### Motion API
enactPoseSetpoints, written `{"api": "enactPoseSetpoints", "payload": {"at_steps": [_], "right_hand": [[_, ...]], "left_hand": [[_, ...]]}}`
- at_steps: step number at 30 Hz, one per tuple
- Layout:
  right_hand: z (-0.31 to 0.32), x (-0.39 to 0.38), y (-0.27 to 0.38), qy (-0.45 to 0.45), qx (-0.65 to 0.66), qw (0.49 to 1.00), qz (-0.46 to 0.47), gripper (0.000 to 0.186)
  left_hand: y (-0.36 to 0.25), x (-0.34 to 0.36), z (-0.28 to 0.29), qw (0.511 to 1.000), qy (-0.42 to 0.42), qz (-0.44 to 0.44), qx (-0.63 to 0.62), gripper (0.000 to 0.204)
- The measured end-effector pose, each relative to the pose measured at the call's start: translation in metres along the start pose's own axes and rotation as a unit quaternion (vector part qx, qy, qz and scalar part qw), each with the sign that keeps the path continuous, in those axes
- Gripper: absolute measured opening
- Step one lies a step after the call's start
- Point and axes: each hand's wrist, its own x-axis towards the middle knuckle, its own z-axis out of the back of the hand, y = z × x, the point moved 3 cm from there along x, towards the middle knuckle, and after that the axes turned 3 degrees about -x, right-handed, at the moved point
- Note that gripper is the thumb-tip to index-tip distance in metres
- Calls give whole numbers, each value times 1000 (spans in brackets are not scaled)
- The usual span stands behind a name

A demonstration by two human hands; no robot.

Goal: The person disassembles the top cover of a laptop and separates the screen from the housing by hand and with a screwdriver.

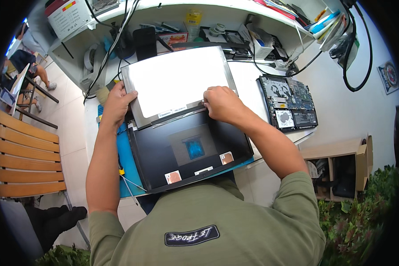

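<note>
A laptop screen panel (181,75) with a bright white back and silver edges lies over the far part of a black laptop lid (157,150). My left hand (117,102) grips the panel's left edge, thumb on top. Closed fingers of my right hand (222,103) press at the panel's near right edge, by a dark strip; what they pinch is hidden. In the lid's middle is a grey square with a shiny blue patch (194,148). Copper-coloured pads (173,177) sit near its front edge.
On the right, an opened laptop base (290,103) shows its boards and fans. A blue mat (127,177) lies beneath the lid, with a screwdriver (129,181) at its left. Cables (115,42) hang from the shelf. A slatted wooden chair (26,155) stands left; plants (359,221) fill the lower right.
</note>
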Motion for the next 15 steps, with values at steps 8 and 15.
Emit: {"api": "enactPoseSetpoints", "payload": {"at_steps": [8,15], "right_hand": [[-11,-8,-8,2,-24,993,114,10],[-11,-36,-19,-80,12,983,163,7]], "left_hand": [[-5,-4,-7,1000,-17,6,11,60],[-3,-4,-3,999,-21,15,22,58]]}}
